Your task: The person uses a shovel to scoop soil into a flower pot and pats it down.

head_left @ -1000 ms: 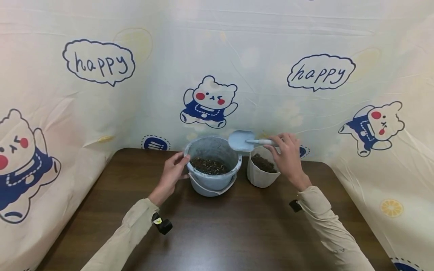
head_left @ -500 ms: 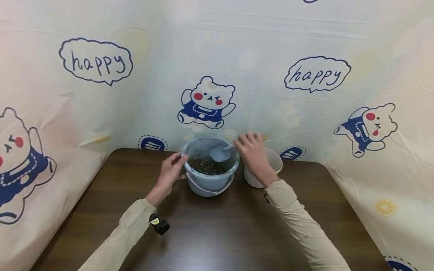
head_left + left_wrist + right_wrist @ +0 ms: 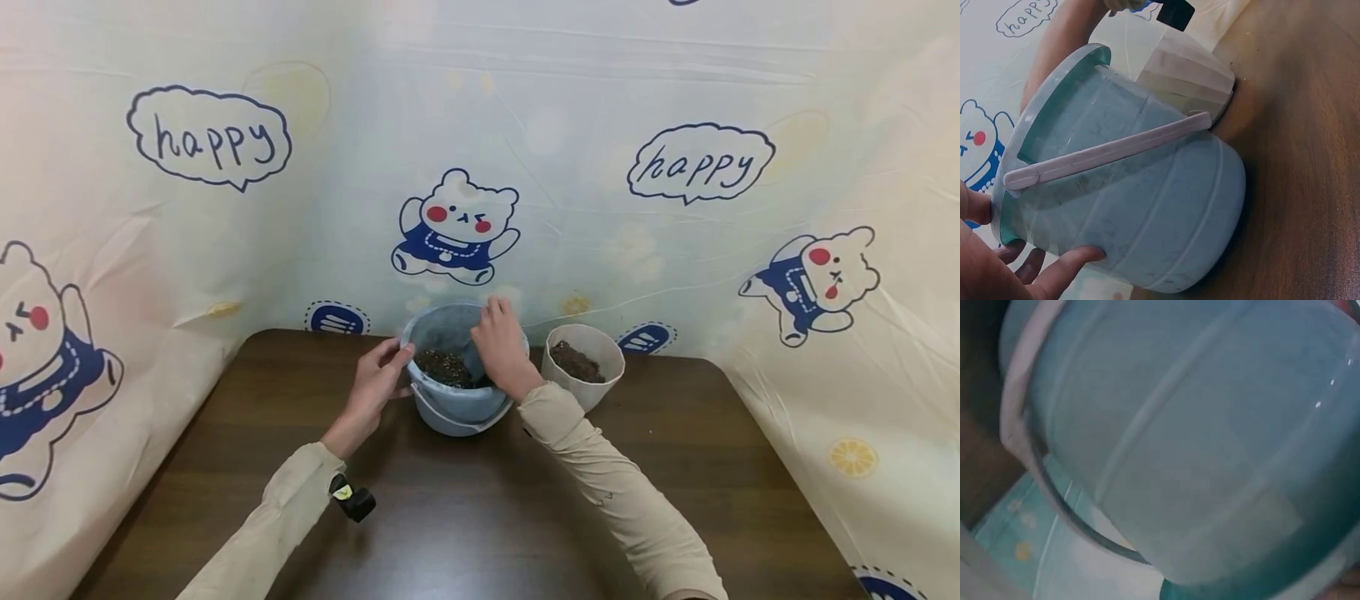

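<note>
A pale blue bucket (image 3: 459, 407) stands at the back of the table, with dark speckled soil (image 3: 442, 367) inside and its light handle hanging down the front. My left hand (image 3: 373, 377) holds its left rim; in the left wrist view the thumb is at the rim and fingers (image 3: 1072, 262) lie against the wall. Over the right side of the bucket, my right hand (image 3: 501, 343) grips a small blue trowel (image 3: 472, 358), whose blade points down into the soil. The hand hides the trowel's handle. Bucket wall and handle fill most of the right wrist view.
To the right of the bucket, close by, stands a whitish pot (image 3: 564, 387) with brown soil (image 3: 577, 362) in it. A printed cloth (image 3: 570, 225) hangs behind and beside the dark wooden table (image 3: 450, 517).
My right hand has carried the trowel leftward from above the whitish pot into the bucket and lowered its blade to the soil. The left hand stays on the rim.
</note>
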### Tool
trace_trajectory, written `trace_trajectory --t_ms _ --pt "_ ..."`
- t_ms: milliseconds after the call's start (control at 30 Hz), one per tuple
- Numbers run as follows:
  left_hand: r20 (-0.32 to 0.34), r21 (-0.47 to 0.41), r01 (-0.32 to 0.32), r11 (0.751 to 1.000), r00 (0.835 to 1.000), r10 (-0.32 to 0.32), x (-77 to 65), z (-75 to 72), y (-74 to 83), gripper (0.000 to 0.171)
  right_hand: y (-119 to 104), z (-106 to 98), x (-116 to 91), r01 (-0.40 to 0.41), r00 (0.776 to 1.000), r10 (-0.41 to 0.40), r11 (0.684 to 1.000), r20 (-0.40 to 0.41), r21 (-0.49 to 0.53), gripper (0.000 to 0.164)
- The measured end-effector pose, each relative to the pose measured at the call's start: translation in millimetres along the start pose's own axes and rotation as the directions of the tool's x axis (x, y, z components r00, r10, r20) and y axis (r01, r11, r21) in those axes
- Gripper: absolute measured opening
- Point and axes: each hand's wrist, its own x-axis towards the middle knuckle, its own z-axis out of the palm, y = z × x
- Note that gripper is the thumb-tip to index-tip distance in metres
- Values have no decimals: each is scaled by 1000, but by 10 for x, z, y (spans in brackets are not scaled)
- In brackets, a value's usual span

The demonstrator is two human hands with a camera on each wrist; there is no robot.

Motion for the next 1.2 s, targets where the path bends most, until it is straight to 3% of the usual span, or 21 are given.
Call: trace_trajectory --t_ms 133,267,367,567,800,933,1067,1200 --pt "-4 -4 1 1000 1000 -1 0 7 -9 54 13 26 8 25 1000 -25 1000 -13 14 23" --pt "-6 -3 5 1000 1000 -5 -9 2 -10 54 67 95 -34 18 1000 -16 986 -16 164 26" --pt "3 3 1 1000 1000 -1 -2 0 -7 54 102 144 -57 27 998 -10 959 -64 283 28" --pt "7 10 -9 1000 1000 9 10 -14 12 55 149 202 -81 109 985 -29 871 -171 478 33" --pt "6 11 -21 1000 1000 20 -13 -25 37 52 202 264 -45 152 986 -72 766 -151 624 33" --pt "10 11 -20 1000 1000 20 -6 -21 27 51 297 308 -32 240 970 -153 697 -187 675 21" --pt "21 5 -18 1000 1000 17 9 -13 26 53 411 344 -21 328 945 -222 639 -241 696 24" --pt "35 1 -18 1000 999 18 8 -6 28 55 477 343 -29 340 939 -251 592 -233 731 24"
